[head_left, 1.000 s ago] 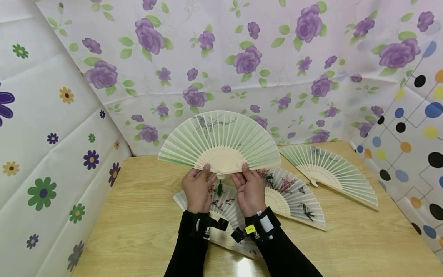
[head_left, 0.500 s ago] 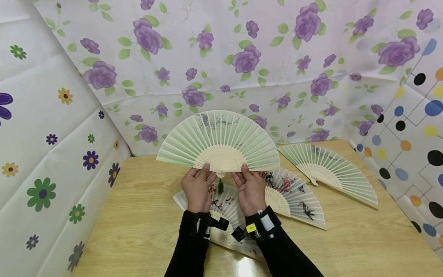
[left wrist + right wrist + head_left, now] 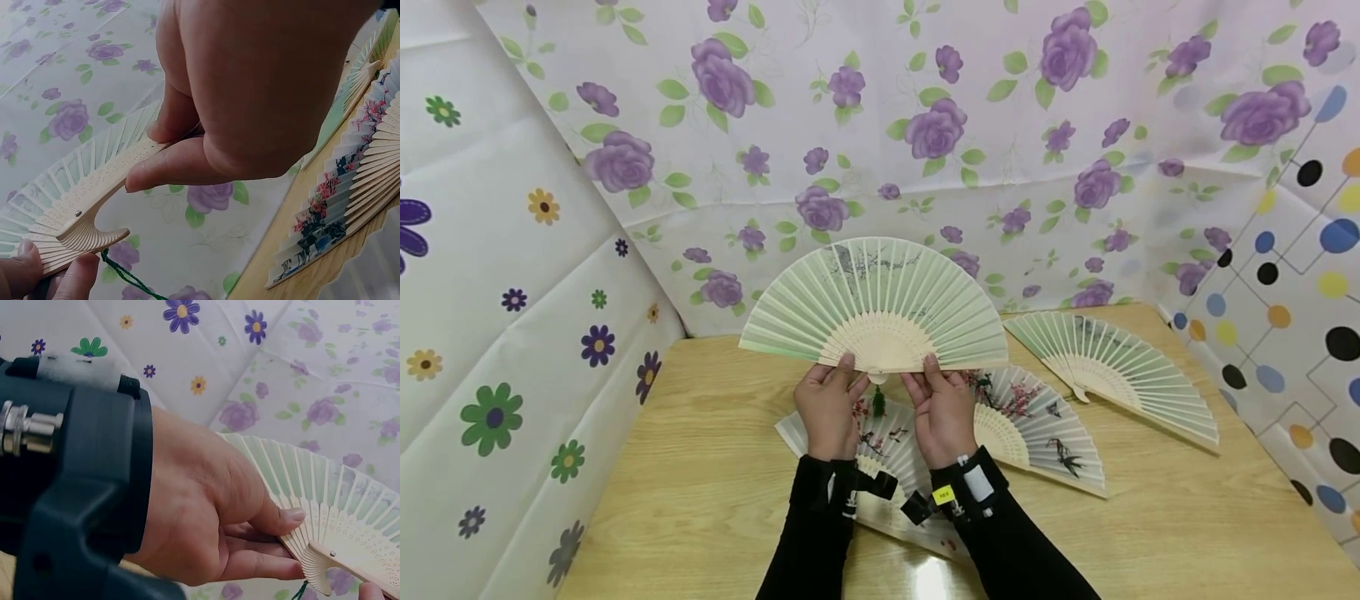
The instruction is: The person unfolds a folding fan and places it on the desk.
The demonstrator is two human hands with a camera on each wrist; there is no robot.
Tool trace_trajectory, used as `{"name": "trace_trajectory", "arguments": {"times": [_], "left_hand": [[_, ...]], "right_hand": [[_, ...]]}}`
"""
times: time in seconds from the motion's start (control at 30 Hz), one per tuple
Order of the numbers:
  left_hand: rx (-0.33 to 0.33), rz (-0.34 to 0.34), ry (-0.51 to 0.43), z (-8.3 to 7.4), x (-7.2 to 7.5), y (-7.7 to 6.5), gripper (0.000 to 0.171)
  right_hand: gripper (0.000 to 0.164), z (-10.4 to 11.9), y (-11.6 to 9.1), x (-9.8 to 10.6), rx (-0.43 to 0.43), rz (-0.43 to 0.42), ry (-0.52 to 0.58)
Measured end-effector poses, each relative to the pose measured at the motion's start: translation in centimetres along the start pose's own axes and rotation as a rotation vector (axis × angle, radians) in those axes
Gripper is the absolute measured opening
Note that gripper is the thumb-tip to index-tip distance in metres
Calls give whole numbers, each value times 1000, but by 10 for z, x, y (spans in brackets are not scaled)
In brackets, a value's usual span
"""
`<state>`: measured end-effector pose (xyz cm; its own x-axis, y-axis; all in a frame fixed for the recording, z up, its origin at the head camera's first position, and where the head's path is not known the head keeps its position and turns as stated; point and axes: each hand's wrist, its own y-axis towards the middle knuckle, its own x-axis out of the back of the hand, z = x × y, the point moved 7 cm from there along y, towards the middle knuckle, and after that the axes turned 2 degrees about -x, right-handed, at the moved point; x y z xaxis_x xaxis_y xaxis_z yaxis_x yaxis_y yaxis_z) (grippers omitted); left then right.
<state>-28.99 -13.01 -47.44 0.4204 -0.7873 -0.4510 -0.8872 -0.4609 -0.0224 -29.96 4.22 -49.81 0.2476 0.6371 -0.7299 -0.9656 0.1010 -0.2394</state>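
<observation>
Held up above the table is a spread pale green folding fan [image 3: 872, 308] with a grey tree print. My left hand [image 3: 827, 417] pinches its left guard stick, thumb on the near face. My right hand [image 3: 945, 417] pinches the opposite guard stick the same way. The rivet end points down between both hands, and a green tassel [image 3: 878, 402] dangles from it. In the left wrist view the right hand [image 3: 250, 94] looms large, with left fingertips [image 3: 22, 272] at the lower corner. The right wrist view shows mostly the left hand [image 3: 200, 500].
On the wooden table [image 3: 700, 500], a white fan with pink blossoms [image 3: 887, 433] lies partly hidden under my forearms. A second blossom fan [image 3: 1052, 433] lies to its right. Farther right is another green fan [image 3: 1112, 362]. Floral cloth [image 3: 880, 125] hangs behind.
Both hands keep their grip and the held fan stays nearly still, tipping very slightly. The fans on the table have not moved.
</observation>
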Motion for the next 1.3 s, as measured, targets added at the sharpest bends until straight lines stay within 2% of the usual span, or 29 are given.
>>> {"name": "trace_trajectory", "arguments": {"times": [0.13, 0.27, 0.4, 0.53, 0.67, 0.77, 0.87, 1.0, 1.1, 1.3], "left_hand": [[6, 0, 27, 2, 11, -2, 30], [39, -55, 64, 4, 33, 1, 31], [70, -121, 96, 0, 68, 10, 32], [96, -203, 110, -8, 108, 17, 29], [147, -279, 65, -14, 143, 25, 28], [208, -312, 0, -17, 161, 29, 32], [275, -332, -64, -14, 169, 34, 40], [335, -344, -132, -4, 177, 37, 48], [362, -350, -155, 0, 182, 37, 52], [406, -314, -161, -1, 184, 37, 58]], "right_hand": [[30, -8, 0, -2, -27, -23, -16], [24, -22, 7, -13, -70, -4, -74], [17, -51, 22, -36, -120, 21, -148], [23, -92, 33, -60, -174, 54, -249], [29, -130, 41, -84, -243, 91, -349], [27, -146, 43, -99, -274, 107, -408], [32, -149, 42, -108, -287, 131, -465], [39, -165, 59, -104, -324, 121, -594], [36, -179, 72, -98, -359, 96, -679], [34, -176, 67, -104, -371, 103, -830]]}}
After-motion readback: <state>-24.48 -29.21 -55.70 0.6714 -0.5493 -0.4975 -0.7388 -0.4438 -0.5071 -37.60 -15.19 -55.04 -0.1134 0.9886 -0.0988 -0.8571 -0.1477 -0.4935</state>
